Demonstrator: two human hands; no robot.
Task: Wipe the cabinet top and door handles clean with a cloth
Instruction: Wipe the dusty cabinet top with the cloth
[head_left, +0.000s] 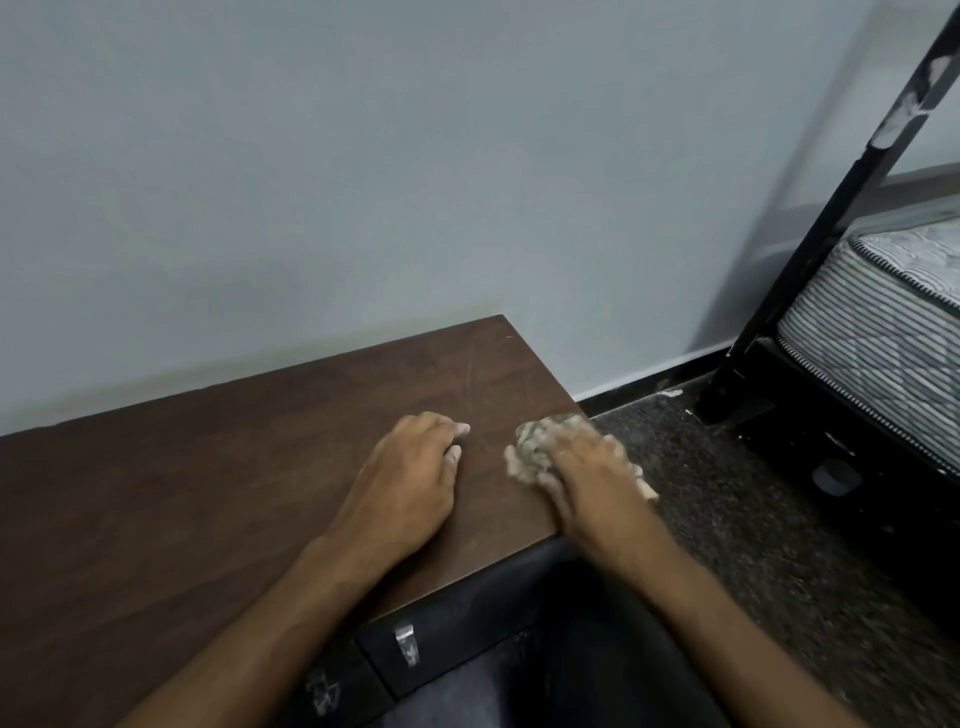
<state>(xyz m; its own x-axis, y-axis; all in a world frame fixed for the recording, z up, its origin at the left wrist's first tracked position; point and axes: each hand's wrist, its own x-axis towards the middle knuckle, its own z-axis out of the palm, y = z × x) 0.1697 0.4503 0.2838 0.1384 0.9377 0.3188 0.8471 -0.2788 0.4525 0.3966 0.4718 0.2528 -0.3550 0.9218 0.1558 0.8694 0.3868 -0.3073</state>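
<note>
The dark brown wooden cabinet top (234, 467) fills the lower left and ends in a corner at the right. My right hand (587, 467) presses a crumpled pale greenish cloth (535, 441) flat onto that right corner; the hand and cloth are blurred. My left hand (410, 478) rests palm down on the top just left of the cloth, fingers loosely bent, holding nothing. Below the front edge, the black cabinet front shows a metal door handle (405, 644) and a second handle (322, 691).
A pale wall (363, 182) rises directly behind the cabinet. Dark speckled carpet (753, 493) lies to the right. A black bed frame post (831, 218) and a striped mattress (883, 322) stand at the far right.
</note>
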